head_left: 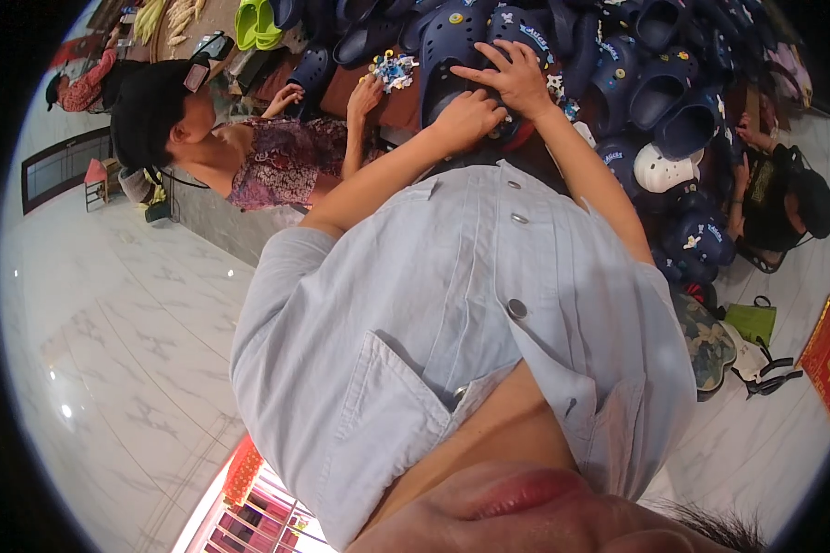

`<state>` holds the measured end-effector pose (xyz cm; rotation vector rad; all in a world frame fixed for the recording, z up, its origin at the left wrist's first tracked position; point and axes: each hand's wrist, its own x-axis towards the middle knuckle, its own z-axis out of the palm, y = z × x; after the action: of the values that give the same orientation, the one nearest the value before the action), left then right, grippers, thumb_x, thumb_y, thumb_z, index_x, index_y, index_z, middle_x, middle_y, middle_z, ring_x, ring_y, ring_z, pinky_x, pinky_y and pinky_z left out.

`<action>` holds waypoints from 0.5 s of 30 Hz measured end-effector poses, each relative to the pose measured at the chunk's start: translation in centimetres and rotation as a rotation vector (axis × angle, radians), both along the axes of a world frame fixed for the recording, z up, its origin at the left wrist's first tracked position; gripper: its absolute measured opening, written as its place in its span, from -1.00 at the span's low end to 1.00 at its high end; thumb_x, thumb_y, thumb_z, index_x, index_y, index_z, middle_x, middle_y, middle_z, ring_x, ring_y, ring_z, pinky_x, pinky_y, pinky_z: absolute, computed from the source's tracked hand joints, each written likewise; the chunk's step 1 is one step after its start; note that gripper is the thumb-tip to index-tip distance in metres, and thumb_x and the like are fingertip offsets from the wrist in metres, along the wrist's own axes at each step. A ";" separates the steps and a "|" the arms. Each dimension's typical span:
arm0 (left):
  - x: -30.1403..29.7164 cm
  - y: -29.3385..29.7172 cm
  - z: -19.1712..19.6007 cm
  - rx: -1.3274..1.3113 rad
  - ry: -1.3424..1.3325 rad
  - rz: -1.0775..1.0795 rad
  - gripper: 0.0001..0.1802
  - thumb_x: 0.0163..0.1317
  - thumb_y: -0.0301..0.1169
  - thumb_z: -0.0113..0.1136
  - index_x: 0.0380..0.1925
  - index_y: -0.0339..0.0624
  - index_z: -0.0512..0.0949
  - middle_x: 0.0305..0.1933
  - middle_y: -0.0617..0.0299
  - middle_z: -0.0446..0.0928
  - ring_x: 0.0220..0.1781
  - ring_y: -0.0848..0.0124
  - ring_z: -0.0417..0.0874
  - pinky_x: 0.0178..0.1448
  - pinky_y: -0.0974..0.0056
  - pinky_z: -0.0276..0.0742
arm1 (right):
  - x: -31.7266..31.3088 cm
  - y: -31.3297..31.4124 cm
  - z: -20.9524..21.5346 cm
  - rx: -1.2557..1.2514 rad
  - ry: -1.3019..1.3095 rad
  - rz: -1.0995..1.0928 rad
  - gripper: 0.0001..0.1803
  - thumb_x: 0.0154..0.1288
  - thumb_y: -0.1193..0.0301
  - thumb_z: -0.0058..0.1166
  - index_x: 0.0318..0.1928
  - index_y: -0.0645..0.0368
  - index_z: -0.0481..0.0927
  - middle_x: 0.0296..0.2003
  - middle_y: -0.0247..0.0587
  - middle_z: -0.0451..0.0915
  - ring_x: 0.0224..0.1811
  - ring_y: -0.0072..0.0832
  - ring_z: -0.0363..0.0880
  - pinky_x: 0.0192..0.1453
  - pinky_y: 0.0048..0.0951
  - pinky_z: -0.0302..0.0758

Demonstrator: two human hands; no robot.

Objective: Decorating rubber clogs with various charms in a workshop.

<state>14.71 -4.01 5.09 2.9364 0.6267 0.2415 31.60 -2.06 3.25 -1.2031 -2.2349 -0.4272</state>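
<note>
Both of my hands work at a navy foam clog [440,57] with round holes and a small yellow charm, at the top middle. My right hand [518,81] lies over its side with the fingers spread and stretched out. Just below it, my left hand [468,118] is closed, fingertips bent together near the clog's edge; what they pinch, if anything, is hidden. Another navy clog [518,28] with a light-blue lettered charm lies just beyond my right hand. A pile of small colourful charms [395,72] sits to the left of the clog.
Many navy clogs [659,88] heap up on the right, with a white clog [666,169] among them. Lime-green clogs [258,23] lie at the far left. A person in a black cap [148,115] sits close on my left, handling another clog; another person [784,198] sits at right.
</note>
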 end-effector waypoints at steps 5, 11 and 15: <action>0.1 0.1 0.7 -0.109 0.101 0.010 -0.54 -0.32 -0.44 0.38 -0.26 -0.11 0.55 -0.27 0.20 0.58 -0.08 0.23 0.56 -0.02 0.17 0.49 | 0.4 0.1 -0.8 -0.090 -0.014 0.000 -0.48 0.12 0.33 -0.03 0.09 -0.55 0.54 0.04 -0.43 0.49 0.14 -0.32 0.38 0.25 -0.17 0.23; -0.4 0.1 0.2 -0.167 -0.010 0.054 -0.62 -0.24 -0.43 0.37 -0.31 -0.12 0.54 -0.28 0.18 0.57 -0.10 0.18 0.57 -0.04 0.14 0.49 | 0.3 0.1 -0.9 -0.095 0.002 -0.020 -0.50 0.14 0.32 -0.06 0.08 -0.55 0.55 0.06 -0.43 0.49 0.17 -0.35 0.37 0.26 -0.19 0.23; -0.8 -0.1 1.6 -0.360 -0.138 0.206 -0.76 -0.12 -0.44 0.31 -0.37 -0.13 0.53 -0.32 0.13 0.57 -0.15 0.14 0.57 -0.12 0.10 0.51 | 0.3 0.0 -0.9 -0.111 0.018 -0.016 -0.49 0.15 0.33 -0.07 0.09 -0.55 0.54 0.06 -0.44 0.49 0.17 -0.35 0.37 0.27 -0.20 0.22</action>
<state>13.89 -4.07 6.65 2.4904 0.8527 0.3115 31.89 -2.10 2.38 -1.2764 -2.2610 -0.3008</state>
